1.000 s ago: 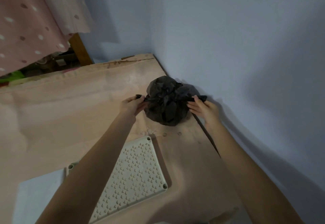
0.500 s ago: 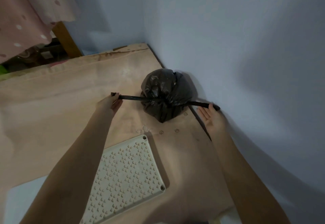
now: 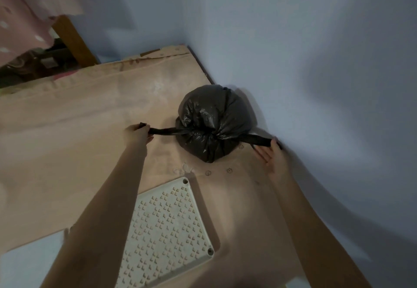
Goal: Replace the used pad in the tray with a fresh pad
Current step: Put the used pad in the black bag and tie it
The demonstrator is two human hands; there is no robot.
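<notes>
A bulging black plastic rubbish bag (image 3: 214, 125), knotted at its middle, sits on the tan cardboard sheet (image 3: 79, 129) covering the floor, close to the pale blue wall (image 3: 316, 61). The left hand (image 3: 137, 133) is closed around one twisted black tail of the bag, drawn out to the left, while the right hand (image 3: 270, 154) pinches the other tail near the wall with its remaining fingers spread flat. The white perforated plastic tray grid (image 3: 167, 226) lies on the cardboard nearer the person, between the forearms; whether a pad is under it cannot be told.
</notes>
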